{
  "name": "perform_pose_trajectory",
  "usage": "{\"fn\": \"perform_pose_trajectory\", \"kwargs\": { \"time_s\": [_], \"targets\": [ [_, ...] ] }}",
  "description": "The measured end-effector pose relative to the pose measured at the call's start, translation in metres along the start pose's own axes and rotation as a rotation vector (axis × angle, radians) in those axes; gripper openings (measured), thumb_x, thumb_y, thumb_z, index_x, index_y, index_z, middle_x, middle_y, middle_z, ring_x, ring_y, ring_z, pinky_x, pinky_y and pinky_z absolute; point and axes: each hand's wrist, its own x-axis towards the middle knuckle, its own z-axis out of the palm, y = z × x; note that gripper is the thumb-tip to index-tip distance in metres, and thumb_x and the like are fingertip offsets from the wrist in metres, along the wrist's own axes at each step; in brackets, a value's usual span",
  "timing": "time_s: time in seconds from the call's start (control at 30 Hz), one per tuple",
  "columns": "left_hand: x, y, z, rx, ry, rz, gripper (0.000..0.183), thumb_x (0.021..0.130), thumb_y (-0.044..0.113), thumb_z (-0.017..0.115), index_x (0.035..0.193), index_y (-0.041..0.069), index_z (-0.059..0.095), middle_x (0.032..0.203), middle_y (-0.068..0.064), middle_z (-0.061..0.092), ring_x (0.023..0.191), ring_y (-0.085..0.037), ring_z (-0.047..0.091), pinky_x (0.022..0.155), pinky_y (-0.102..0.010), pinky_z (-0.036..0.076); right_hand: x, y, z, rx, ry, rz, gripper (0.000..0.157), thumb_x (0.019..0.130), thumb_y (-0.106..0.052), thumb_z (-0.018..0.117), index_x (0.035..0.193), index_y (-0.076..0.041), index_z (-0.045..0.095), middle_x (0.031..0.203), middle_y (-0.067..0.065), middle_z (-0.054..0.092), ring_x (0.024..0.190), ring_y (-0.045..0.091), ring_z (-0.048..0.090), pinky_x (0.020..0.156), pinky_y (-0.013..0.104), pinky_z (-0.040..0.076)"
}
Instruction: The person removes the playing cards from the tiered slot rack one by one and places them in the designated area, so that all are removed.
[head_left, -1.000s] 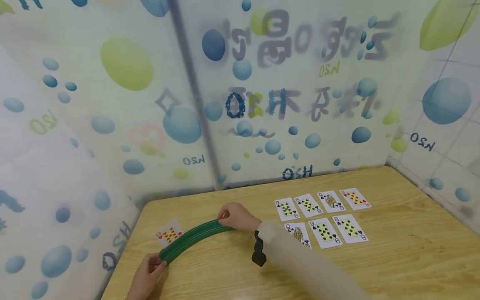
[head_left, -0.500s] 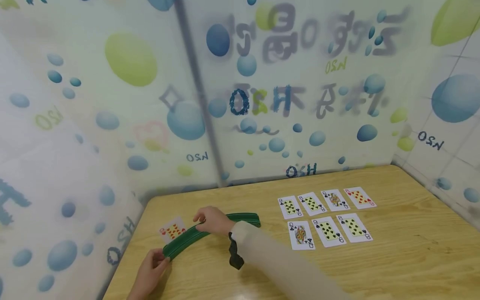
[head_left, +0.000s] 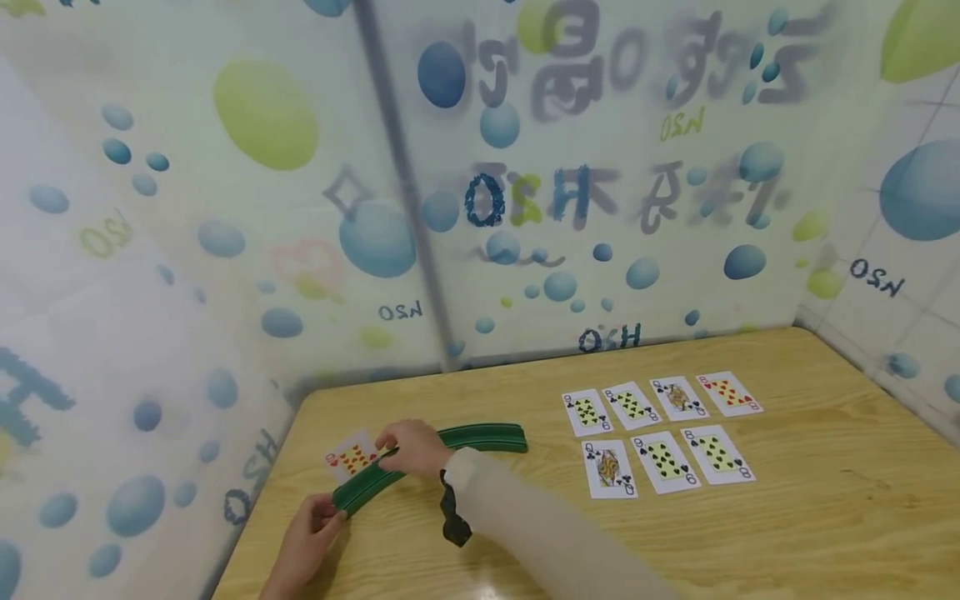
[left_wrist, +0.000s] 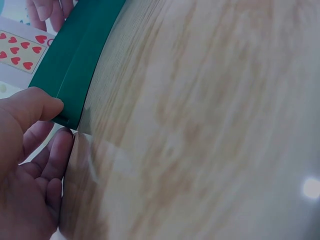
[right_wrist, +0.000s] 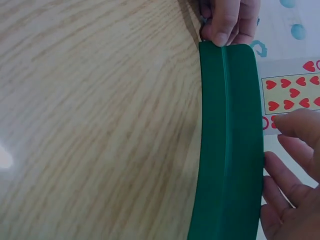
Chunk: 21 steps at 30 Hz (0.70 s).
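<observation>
My left hand pinches the near left end of a curved green playing-card holder, thumb on its face and fingers behind. A nine of hearts rises behind the holder's upper edge near that end. My right hand is at the holder, beside the card's right edge. In the right wrist view its thumb overlaps the card's lower corner, while the other fingers lie relaxed and spread along the holder's back edge. In the left wrist view, the holder runs up from the left thumb.
On the wooden table, two rows of face-up cards lie to the right. The back row includes an eight of hearts; the front row includes a queen of clubs. A patterned curtain hangs behind and at both sides.
My right hand has moved left along the holder, from its far right part to the nine of hearts. The holder's right end now shows. My left hand keeps its grip.
</observation>
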Motion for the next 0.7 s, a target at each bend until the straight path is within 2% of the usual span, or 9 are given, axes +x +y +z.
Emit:
{"fn": "perform_pose_trajectory", "kwargs": {
  "time_s": [0.2,0.43,0.7],
  "targets": [
    [0.001,0.0,0.001,0.005,0.0,0.006,0.027,0.088,0.002,0.054,0.11,-0.01,0.045,0.1,-0.018,0.056,0.085,-0.019,0.055,0.07,-0.023,0.045,-0.004,-0.007,0.005,-0.059,0.059,0.019,0.021,0.083,-0.021,0.067,0.103,-0.015,0.068,0.098,-0.008,0.065,0.095,0.01,0.054,0.086,0.033,0.038],
    [0.0,0.0,0.001,-0.002,0.01,0.005,0.027,0.088,0.002,0.056,0.11,-0.01,0.045,0.099,-0.018,0.056,0.084,-0.017,0.054,0.07,-0.023,0.045,-0.005,-0.009,0.008,-0.057,0.152,0.017,0.011,0.084,-0.019,0.066,0.094,-0.016,0.07,0.088,-0.011,0.065,0.088,0.01,0.055,0.082,0.032,0.039],
    [0.001,-0.001,0.002,0.0,0.011,-0.013,0.028,0.088,0.003,0.055,0.11,-0.01,0.045,0.1,-0.018,0.056,0.085,-0.018,0.055,0.07,-0.023,0.045,0.002,0.001,0.008,0.028,0.131,0.008,0.007,0.086,-0.021,0.064,0.087,-0.018,0.07,0.079,-0.016,0.063,0.075,0.001,0.054,0.08,0.029,0.039]
  ]
}}
